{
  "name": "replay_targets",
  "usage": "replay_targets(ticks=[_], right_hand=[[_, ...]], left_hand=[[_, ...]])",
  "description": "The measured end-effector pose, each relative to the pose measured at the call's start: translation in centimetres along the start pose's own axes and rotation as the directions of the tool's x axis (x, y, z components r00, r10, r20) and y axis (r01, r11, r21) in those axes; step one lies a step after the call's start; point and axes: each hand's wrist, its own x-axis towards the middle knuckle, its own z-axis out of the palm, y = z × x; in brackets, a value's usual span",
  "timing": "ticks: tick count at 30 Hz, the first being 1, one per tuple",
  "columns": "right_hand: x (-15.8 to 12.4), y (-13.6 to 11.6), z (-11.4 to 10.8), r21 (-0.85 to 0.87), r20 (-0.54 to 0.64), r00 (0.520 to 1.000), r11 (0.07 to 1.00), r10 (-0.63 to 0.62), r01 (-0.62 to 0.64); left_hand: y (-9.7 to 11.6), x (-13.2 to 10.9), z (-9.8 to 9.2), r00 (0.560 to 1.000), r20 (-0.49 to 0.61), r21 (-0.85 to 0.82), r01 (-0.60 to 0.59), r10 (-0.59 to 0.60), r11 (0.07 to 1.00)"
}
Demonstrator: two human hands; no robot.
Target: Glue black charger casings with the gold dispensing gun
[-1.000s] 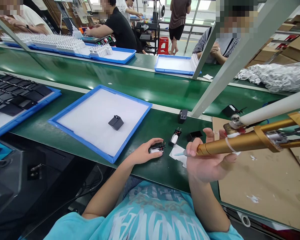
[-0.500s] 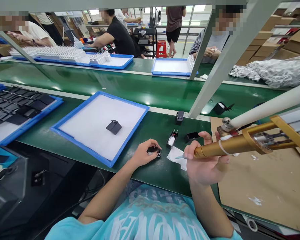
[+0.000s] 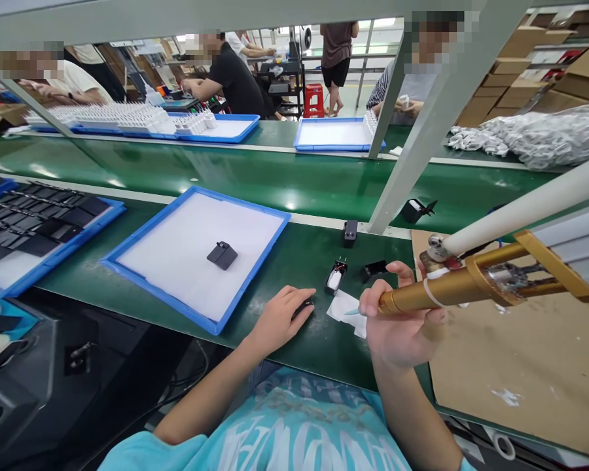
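My left hand [image 3: 279, 317] rests on the green bench, fingers curled over a small black part [image 3: 304, 305] that is mostly hidden. My right hand [image 3: 397, 324] is wrapped round a gold dispensing tool [image 3: 451, 288], whose thin tip [image 3: 352, 312] hovers over a white paper scrap [image 3: 346, 311]. An open black part with a white inside [image 3: 334, 277] lies just beyond the paper. A black cover [image 3: 374, 268] lies to its right. Another black part [image 3: 349, 230] stands by the grey post.
A blue tray [image 3: 142, 216] holds one black cover [image 3: 222, 255]. A second blue tray [image 3: 83, 232] at left is full of black parts. Brown cardboard [image 3: 520, 353] covers the bench at right. A slanted grey post [image 3: 412, 137] rises ahead. Other people work across the green conveyor [image 3: 226, 176].
My left hand has closed further over the small black part, hiding it. The view has tilted up a little; the tool stays over the paper.
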Motion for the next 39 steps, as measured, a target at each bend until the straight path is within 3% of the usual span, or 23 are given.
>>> replay_targets(ticks=[4,10,14,16,18,21,23,26,30,34,37,39], right_hand=[[0.0,-0.1,-0.1,0.003,0.003,1.0,1.0,0.005,-0.005],[0.0,-0.2,-0.3,0.008,0.0,1.0,1.0,-0.005,0.005],[0.0,-0.3,-0.4,-0.004,-0.019,1.0,1.0,0.001,-0.001],[0.0,-0.3,-0.5,-0.018,-0.032,0.999,1.0,0.012,-0.013],[0.0,-0.3,-0.6,-0.028,-0.054,0.998,0.999,0.022,-0.024],[0.0,-0.3,-0.5,-0.039,-0.098,0.994,0.998,0.037,-0.041],[0.0,-0.3,-0.4,-0.053,-0.103,0.994,0.997,0.046,-0.051],[0.0,-0.1,-0.1,-0.064,-0.097,0.995,0.997,0.033,-0.039],[0.0,0.1,-0.1,-0.071,-0.107,0.994,0.997,0.004,-0.012],[-0.2,-0.1,-0.8,-0.088,-0.104,0.995,0.996,-0.003,-0.006],[-0.3,-0.4,-1.8,-0.129,-0.118,0.993,0.992,-0.013,-0.002],[-0.3,-0.6,-2.7,-0.16,-0.133,0.99,0.987,-0.036,0.015]], left_hand=[[0.0,0.1,0.7,0.999,-0.002,-0.038,0.037,-0.037,0.999],[0.2,-0.4,0.8,0.977,0.187,0.333,0.031,-0.098,0.942],[0.5,-0.4,0.3,0.966,0.236,0.372,0.009,-0.104,0.928],[-0.1,0.0,-1.0,0.981,0.165,0.374,0.031,-0.1,0.927],[-1.5,0.5,-3.0,0.991,0.013,0.439,0.114,-0.133,0.891],[-5.0,1.0,-6.5,0.963,-0.2,0.582,0.264,-0.178,0.769],[-7.7,1.0,-8.2,0.953,-0.243,0.637,0.296,-0.18,0.711],[-10.5,0.5,-9.4,0.954,-0.251,0.7,0.294,-0.161,0.651],[-11.1,0.8,-9.2,0.946,-0.31,0.69,0.291,-0.094,0.663],[-9.3,4.7,-8.0,0.971,-0.239,0.57,0.142,-0.002,0.81],[-8.1,10.5,-5.9,0.993,-0.105,0.387,-0.015,0.06,0.922],[-7.6,15.1,-3.8,0.999,-0.024,0.228,-0.018,0.024,0.974]])
